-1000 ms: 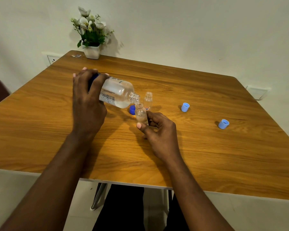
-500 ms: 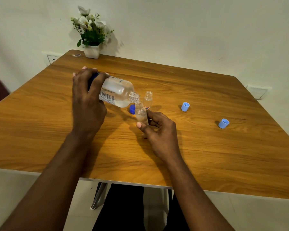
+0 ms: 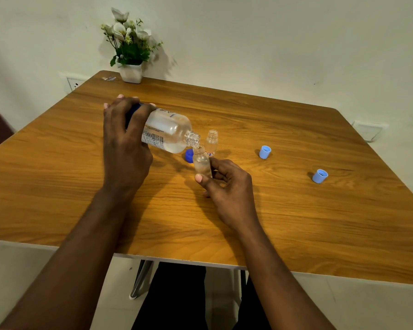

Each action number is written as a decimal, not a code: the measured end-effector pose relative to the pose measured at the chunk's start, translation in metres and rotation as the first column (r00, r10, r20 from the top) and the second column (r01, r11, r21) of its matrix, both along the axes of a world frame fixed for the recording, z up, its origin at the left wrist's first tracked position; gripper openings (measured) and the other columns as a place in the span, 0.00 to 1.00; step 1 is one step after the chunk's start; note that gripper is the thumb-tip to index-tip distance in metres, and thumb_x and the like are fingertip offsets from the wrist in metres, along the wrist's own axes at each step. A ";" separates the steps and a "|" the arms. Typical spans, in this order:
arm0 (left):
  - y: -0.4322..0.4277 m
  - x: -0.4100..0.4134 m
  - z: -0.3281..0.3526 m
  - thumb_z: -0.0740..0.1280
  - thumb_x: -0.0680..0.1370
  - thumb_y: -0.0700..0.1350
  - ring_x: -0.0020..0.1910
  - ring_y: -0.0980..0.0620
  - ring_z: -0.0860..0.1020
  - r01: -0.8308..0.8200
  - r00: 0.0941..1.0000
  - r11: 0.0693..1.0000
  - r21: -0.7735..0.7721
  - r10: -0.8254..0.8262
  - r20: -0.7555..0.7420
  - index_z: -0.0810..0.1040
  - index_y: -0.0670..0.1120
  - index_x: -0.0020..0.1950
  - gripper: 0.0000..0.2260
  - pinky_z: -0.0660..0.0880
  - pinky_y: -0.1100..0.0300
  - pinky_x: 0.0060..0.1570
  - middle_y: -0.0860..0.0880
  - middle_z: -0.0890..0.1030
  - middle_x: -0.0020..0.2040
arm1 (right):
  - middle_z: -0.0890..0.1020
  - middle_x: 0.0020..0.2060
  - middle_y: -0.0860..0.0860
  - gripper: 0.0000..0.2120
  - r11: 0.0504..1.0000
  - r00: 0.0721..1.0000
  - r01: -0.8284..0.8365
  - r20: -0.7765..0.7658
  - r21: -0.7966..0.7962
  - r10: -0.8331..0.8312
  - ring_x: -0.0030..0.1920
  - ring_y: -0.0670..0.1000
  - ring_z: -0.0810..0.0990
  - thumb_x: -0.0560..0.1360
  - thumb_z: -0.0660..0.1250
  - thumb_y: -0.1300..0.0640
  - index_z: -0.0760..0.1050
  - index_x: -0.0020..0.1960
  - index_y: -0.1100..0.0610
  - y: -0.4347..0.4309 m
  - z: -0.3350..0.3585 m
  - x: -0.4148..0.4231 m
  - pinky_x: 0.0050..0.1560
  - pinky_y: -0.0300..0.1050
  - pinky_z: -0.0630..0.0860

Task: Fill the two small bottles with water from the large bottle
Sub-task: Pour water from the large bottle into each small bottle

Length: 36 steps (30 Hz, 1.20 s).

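My left hand [image 3: 125, 141] grips the large clear bottle [image 3: 168, 131] near its base and holds it tipped almost flat, mouth pointing right and down. Its open mouth sits right over the neck of a small clear bottle [image 3: 201, 161]. My right hand [image 3: 226, 184] pinches that small bottle between thumb and fingers, holding it slightly tilted on the wooden table [image 3: 272, 210]. Some water shows inside it. A second small bottle [image 3: 211, 142] with a red-and-white label stands upright and uncapped just behind. The large bottle's dark blue cap [image 3: 189, 155] lies beside them.
Two light blue caps lie on the table to the right, one [image 3: 265, 152] nearer the bottles and one [image 3: 319, 176] farther right. A white pot of flowers [image 3: 130, 67] stands at the far left corner. A wall socket [image 3: 74, 83] is behind the table's left edge.
Almost nothing has moved. Both hands keep the same hold, with the large bottle still tipped over the small one.
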<state>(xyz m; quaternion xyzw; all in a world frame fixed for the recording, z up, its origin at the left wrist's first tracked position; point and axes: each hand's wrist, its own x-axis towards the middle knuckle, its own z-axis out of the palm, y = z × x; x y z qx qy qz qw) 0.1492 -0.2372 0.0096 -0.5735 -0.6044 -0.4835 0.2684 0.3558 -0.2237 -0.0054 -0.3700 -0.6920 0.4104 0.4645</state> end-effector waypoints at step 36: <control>-0.011 0.011 -0.003 0.73 0.67 0.38 0.61 0.46 0.72 0.039 0.995 0.966 -0.256 -0.012 0.103 0.70 0.48 0.69 0.31 0.73 0.53 0.52 0.47 0.73 0.65 | 0.83 0.52 0.45 0.17 0.999 0.999 0.019 -0.047 -0.049 -0.022 0.53 0.47 0.82 0.70 0.74 0.56 0.80 0.57 0.41 -0.002 0.006 0.000 0.47 0.60 0.81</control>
